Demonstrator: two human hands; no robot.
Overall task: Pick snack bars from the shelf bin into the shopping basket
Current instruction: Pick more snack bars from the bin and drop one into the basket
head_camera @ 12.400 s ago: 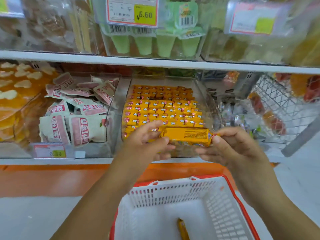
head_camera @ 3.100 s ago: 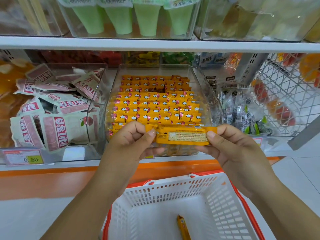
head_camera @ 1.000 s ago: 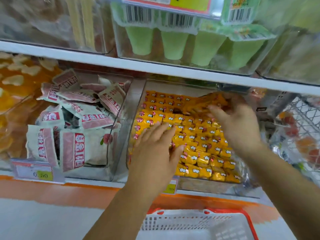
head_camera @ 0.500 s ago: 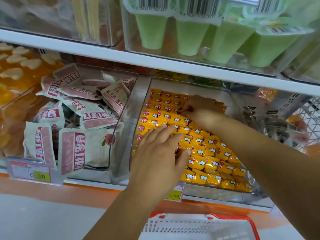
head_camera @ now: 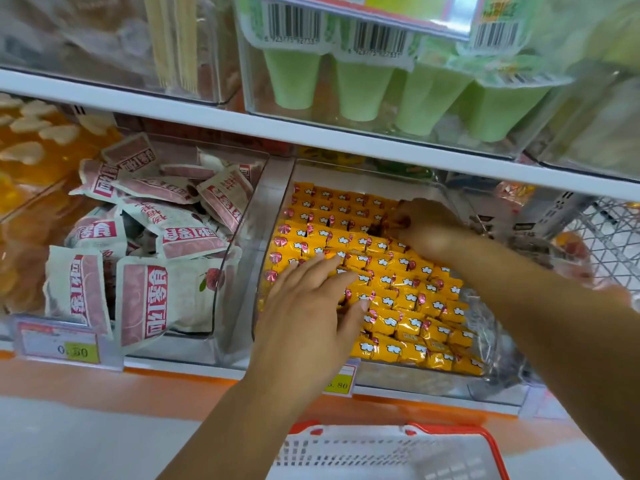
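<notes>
Store shelf (head_camera: pixel 207 109), clear bin (head_camera: pixel 433 381) of snack bars (head_camera: pixel 398 299): left hand (head_camera: pixel 308 306) lay flat, likely steadying rows; right hand (head_camera: pixel 429 230) curled into far row, grip unclear. Basket (head_camera: pixel 381 452) sat below.

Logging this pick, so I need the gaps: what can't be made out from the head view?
All in the head view:
- Right hand: fingertips sunk among the snack bars, blurred; grip unclear.
- Shopping basket: inside cut off by the bottom edge.
- Bin's price tag: first digit hidden by the wrist of the left hand.
</notes>
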